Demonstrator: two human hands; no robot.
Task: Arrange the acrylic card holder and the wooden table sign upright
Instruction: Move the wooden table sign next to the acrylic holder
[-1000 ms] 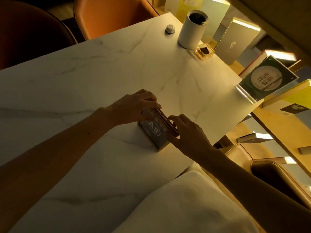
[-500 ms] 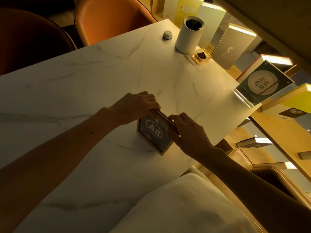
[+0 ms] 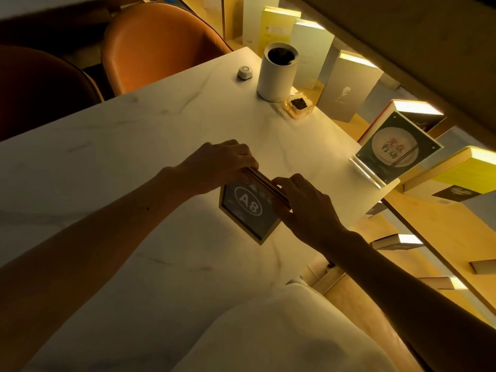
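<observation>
The wooden table sign (image 3: 248,210), a dark panel marked "A8" in a pale wood frame, stands upright on the white marble table (image 3: 134,146) near its right edge. My left hand (image 3: 217,167) grips the sign's top left corner. My right hand (image 3: 306,208) pinches its top right edge. The acrylic card holder (image 3: 394,151), a clear stand with a dark card showing a round plate design, stands upright at the table's right edge, apart from both hands.
A white cylindrical canister (image 3: 277,72), a small clear dish (image 3: 299,104) with dark bits and a small white puck (image 3: 244,73) sit at the far corner. Books (image 3: 349,84) line a shelf on the right. Orange chairs (image 3: 158,44) stand behind the table.
The sign's face has tipped further up toward me, so "A8" now shows plainly. Both hands keep their hold on its top edge. The card holder has not moved.
</observation>
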